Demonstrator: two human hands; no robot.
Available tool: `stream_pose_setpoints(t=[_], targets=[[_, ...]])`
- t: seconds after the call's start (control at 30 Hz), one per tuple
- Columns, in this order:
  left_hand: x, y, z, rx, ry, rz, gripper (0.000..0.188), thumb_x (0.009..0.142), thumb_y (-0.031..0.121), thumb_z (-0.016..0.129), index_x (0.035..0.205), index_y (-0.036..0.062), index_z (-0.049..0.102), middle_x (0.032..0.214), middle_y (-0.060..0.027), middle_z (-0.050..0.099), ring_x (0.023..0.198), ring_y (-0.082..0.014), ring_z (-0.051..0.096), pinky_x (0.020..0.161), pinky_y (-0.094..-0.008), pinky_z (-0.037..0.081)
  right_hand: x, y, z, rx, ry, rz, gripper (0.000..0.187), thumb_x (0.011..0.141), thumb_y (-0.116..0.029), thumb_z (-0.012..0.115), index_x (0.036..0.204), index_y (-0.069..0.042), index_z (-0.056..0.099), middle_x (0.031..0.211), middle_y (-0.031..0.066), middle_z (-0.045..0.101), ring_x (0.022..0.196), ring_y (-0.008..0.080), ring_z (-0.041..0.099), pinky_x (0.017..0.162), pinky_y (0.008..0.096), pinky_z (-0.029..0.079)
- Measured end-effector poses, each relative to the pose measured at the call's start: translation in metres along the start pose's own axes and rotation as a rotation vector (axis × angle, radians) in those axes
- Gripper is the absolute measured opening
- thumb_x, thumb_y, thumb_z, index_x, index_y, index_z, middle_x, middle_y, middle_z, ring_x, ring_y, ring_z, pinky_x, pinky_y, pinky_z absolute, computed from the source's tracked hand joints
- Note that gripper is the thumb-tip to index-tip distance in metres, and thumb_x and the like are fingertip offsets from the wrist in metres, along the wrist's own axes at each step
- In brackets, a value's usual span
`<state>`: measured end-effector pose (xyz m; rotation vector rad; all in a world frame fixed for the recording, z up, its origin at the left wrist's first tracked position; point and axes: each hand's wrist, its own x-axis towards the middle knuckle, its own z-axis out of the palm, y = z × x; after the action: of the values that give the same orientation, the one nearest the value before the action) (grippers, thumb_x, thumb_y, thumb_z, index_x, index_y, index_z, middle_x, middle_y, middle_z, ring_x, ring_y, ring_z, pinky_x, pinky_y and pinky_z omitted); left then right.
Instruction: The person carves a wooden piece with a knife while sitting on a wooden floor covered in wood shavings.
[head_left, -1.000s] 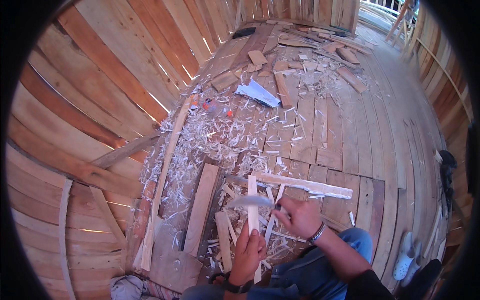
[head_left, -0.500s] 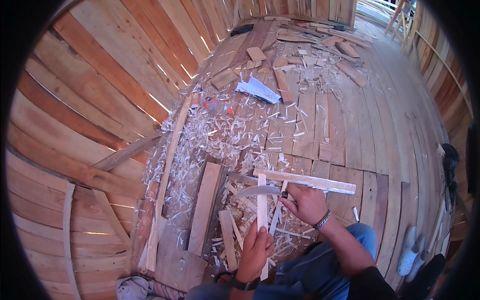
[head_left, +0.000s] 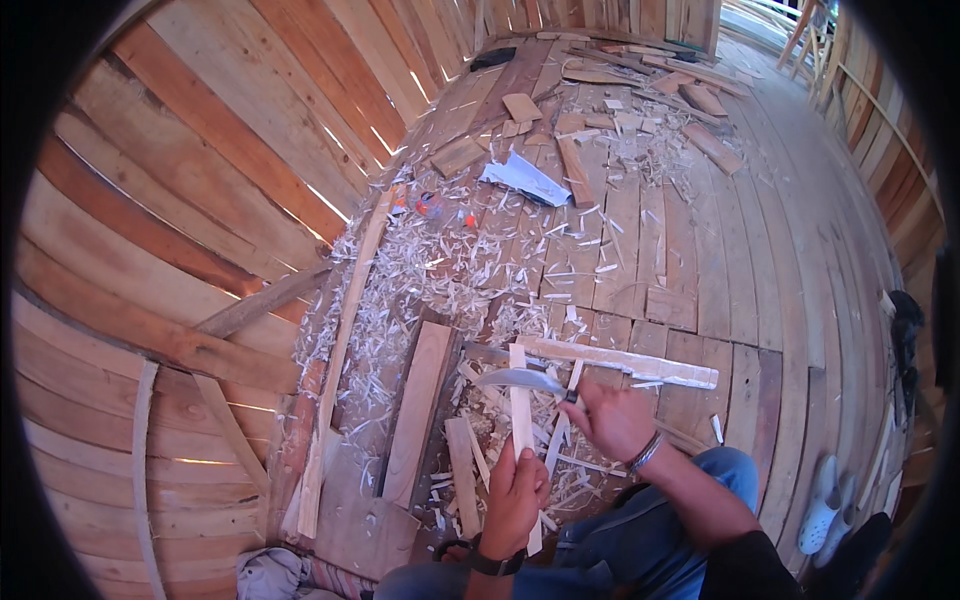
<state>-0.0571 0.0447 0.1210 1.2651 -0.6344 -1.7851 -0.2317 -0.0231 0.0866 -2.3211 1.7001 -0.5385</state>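
Note:
My left hand (head_left: 516,497) is closed round the lower part of a pale, narrow wooden strip (head_left: 521,415) that points away from me. In my right hand (head_left: 612,418) is the dark handle of a curved knife (head_left: 522,379). Its blade lies across the strip near the far end, tip toward the left. Whether the edge bites into the wood is too small to tell. Just beyond the blade, a longer light board (head_left: 620,361) lies on the floor. Shavings (head_left: 590,470) are scattered beneath my hands.
A reddish plank (head_left: 418,415) and a long thin strip (head_left: 355,300) lie to the left, beside many shavings (head_left: 440,250). Farther off are a whitish sheet (head_left: 527,180) and several offcuts (head_left: 712,148). Pale clogs (head_left: 820,505) stand at the right. A plank wall (head_left: 200,200) rises on the left.
The view has shifted slightly. My right hand and the knife have moved a little along the strip toward me; my left hand keeps its grip.

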Motion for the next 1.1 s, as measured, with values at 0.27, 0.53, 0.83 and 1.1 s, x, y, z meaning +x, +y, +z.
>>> stream_pose_setpoints(t=[0.27, 0.53, 0.83, 1.1], targets=[[-0.002, 0.001, -0.001, 0.066, 0.062, 0.052, 0.023, 0.102, 0.016, 0.036, 0.121, 0.0062, 0.043, 0.067, 0.0042, 0.035, 0.053, -0.0028, 0.030, 0.045, -0.0196, 0.029, -0.004, -0.008, 0.012, 0.111, -0.017, 0.053, 0.037, 0.089, -0.042, 0.055, 0.088, -0.005, 0.053, 0.064, 0.0149, 0.061, 0.058, 0.0332, 0.063, 0.051, 0.0434, 0.049], [0.004, -0.008, -0.005, 0.067, 0.042, 0.037, 0.022, 0.101, 0.016, 0.037, 0.121, 0.0076, 0.044, 0.067, 0.0039, 0.037, 0.053, -0.0032, 0.033, 0.045, -0.0188, 0.029, -0.006, -0.008, 0.011, 0.031, -0.028, -0.054, 0.038, 0.089, -0.043, 0.055, 0.086, -0.005, 0.052, 0.067, 0.0148, 0.063, 0.056, 0.0318, 0.063, 0.048, 0.0415, 0.049], [0.008, -0.013, -0.005, 0.160, 0.030, 0.065, 0.030, 0.100, 0.013, 0.037, 0.128, 0.0031, 0.040, 0.069, 0.0017, 0.043, 0.056, -0.0048, 0.040, 0.048, -0.0211, 0.036, 0.005, -0.007, 0.019, 0.080, -0.093, 0.091, 0.038, 0.091, -0.041, 0.053, 0.089, -0.004, 0.052, 0.063, 0.0157, 0.062, 0.060, 0.0348, 0.063, 0.052, 0.0447, 0.050], [0.003, -0.004, -0.012, 0.113, -0.030, 0.042, 0.035, 0.099, 0.010, 0.036, 0.134, 0.0064, 0.037, 0.070, 0.0008, 0.043, 0.056, -0.0053, 0.039, 0.047, -0.0212, 0.036, 0.005, 0.017, 0.027, 0.220, -0.162, -0.024, 0.035, 0.091, -0.038, 0.053, 0.092, -0.003, 0.054, 0.064, 0.0190, 0.061, 0.060, 0.0384, 0.062, 0.055, 0.0479, 0.049]])
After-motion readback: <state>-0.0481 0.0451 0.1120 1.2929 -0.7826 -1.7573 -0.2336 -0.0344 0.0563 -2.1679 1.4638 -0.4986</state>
